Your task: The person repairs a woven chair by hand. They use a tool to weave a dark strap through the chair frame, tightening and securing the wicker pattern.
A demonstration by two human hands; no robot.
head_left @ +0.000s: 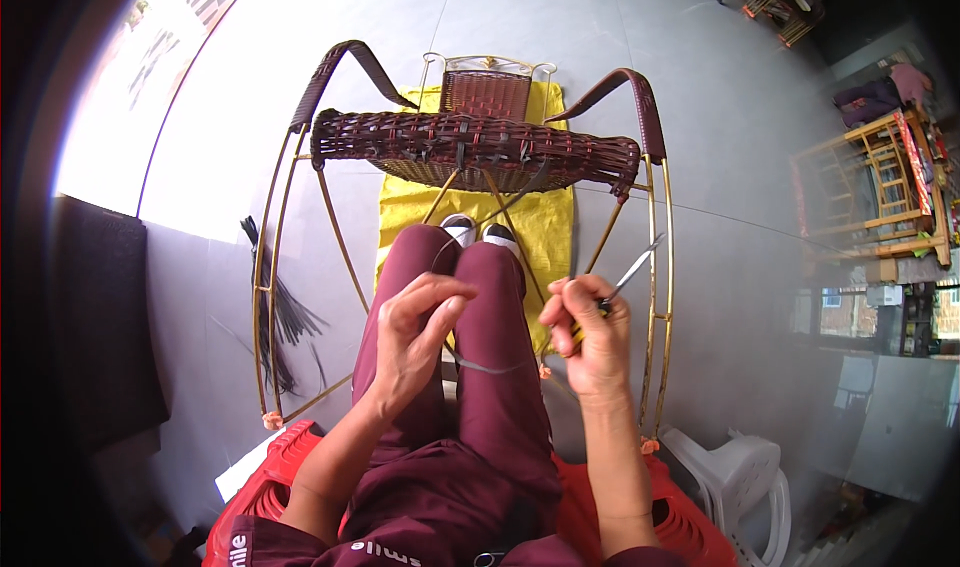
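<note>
My right hand (pixel 592 337) is closed around a slim pointed metal tool (pixel 634 265) with a black and yellow handle, its tip up and to the right. The fingers of my left hand (pixel 412 325) are curled, with thumb and forefinger close together; what they pinch, if anything, is hidden. A thin dark weaving strip (pixel 490 370) loops below my hands, toward my right hand. Its upper part runs from the chair past my left hand. In front of my knees stands a chair with a dark red-brown woven seat (pixel 475 147) and a gold metal frame (pixel 655 297).
Under the chair lies a yellow cloth (pixel 400 227). Loose dark strips (pixel 285 317) hang over the frame at left. I sit on a red plastic seat (pixel 270 482). A white plastic chair (pixel 735 472) stands at right. Farther right are wooden frames (pixel 880 187) and a person (pixel 870 102).
</note>
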